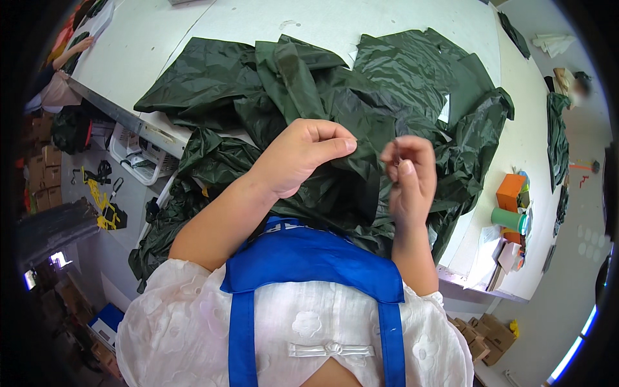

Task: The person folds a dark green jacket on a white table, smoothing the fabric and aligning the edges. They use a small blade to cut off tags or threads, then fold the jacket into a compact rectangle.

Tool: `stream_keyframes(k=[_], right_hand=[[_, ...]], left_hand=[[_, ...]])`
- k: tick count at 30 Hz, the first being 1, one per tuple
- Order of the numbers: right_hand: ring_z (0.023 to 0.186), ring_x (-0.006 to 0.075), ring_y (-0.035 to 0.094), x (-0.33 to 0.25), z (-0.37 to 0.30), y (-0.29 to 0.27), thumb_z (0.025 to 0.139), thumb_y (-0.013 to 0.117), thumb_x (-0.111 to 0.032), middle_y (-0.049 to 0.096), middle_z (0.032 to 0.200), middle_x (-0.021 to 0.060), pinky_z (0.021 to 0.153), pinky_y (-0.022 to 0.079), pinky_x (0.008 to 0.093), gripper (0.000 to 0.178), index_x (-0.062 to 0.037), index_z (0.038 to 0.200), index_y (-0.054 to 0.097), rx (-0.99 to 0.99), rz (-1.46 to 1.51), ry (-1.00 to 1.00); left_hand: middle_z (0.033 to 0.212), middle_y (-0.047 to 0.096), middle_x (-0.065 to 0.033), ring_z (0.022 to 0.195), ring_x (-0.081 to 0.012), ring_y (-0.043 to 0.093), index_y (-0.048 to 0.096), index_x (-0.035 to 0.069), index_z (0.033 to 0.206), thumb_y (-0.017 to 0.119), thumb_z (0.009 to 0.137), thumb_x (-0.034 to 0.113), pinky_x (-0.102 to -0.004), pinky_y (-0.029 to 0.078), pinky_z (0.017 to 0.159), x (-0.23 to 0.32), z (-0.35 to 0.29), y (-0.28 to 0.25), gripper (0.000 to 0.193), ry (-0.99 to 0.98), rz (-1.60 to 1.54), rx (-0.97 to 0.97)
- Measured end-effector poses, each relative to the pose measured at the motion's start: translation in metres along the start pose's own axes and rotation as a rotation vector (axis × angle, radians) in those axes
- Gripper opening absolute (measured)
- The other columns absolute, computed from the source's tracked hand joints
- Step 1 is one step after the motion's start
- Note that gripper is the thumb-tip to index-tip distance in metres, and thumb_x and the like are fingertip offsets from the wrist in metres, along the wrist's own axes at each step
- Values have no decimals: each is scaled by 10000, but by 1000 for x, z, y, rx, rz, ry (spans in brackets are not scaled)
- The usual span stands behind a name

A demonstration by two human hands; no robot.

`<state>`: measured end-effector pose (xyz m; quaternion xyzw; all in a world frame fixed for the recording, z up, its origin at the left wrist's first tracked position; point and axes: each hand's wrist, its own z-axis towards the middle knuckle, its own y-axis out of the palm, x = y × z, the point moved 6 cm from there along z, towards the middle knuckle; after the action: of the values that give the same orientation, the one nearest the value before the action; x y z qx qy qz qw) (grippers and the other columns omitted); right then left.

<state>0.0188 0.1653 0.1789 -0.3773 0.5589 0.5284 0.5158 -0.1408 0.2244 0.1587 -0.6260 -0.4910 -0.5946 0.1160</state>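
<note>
Dark green, shiny waterproof fabric (277, 84) lies in heaped folds over the white table in front of me. Above it my left hand (300, 155) is closed, thumb and forefinger pinched together; whatever may be between them is too small to make out. To its right, my right hand (412, 174) is raised, its fingers curled toward the thumb around a small, thin dark item, too blurred to name. A gap separates the two hands. A white label (445, 108) shows on the fabric at the right.
On the table's right side stand an orange box (510, 192), a green cylinder (508, 220) and a small open carton (509, 256). A white plastic basket (138, 155) sits below the table's left edge. Other people are at the far left and far right.
</note>
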Motion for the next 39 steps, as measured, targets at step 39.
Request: stream_keyframes(k=[39], right_hand=[[1087, 255, 570, 2, 77, 90, 776, 543, -42, 564, 1266, 127, 873, 447, 300, 464, -75, 1238, 568, -834, -467, -85]], left_hand=[[954, 451, 3, 892, -71, 426, 483, 90, 973, 483, 932, 164, -234, 361, 819, -26, -29, -33, 84, 438, -212, 52]])
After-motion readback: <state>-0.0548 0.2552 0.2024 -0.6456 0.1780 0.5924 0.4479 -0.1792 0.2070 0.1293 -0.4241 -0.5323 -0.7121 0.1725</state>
